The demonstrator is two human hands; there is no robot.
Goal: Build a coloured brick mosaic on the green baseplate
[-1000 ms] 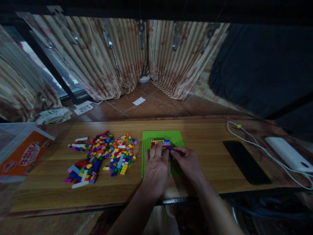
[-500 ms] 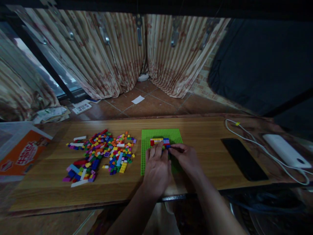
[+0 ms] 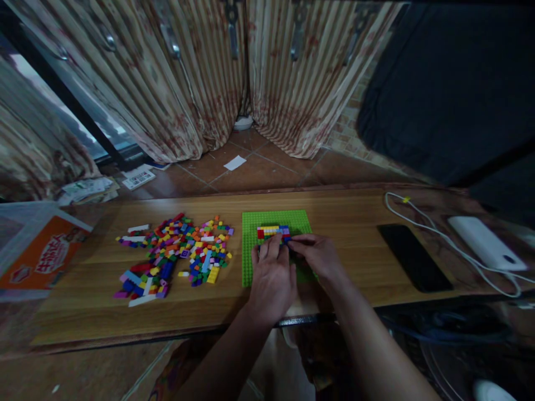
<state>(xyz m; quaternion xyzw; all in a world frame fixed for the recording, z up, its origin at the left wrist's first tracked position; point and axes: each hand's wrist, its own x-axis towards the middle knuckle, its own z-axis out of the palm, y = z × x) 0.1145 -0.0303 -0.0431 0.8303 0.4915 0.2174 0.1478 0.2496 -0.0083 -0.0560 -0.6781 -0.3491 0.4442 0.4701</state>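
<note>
A green studded baseplate [image 3: 276,216] lies on the wooden table and carries a small toy-brick build [image 3: 270,230] with red, yellow, white and blue parts. My left hand [image 3: 273,273] reaches over the near side of this build, fingers stretched forward and slightly apart, their tips resting on or against the bricks. At the build's right end, my right hand [image 3: 320,256] has thumb and forefinger pinched on a small dark blue brick [image 3: 286,240]. Whether that brick is joined to the build I cannot tell. The left fingers hide the build's near side.
Loose bricks [image 3: 173,242] in many colours are heaped left of the baseplate. A clear box with an orange label [image 3: 50,256] stands at the far left. To the right lie a black phone [image 3: 413,257], a white power bank [image 3: 487,242] and a white cable [image 3: 443,233].
The camera view has tilted down a little, so the table sits higher. The left fingers have shifted slightly nearer and right, showing more of the build. The right hand keeps its pinch.
</note>
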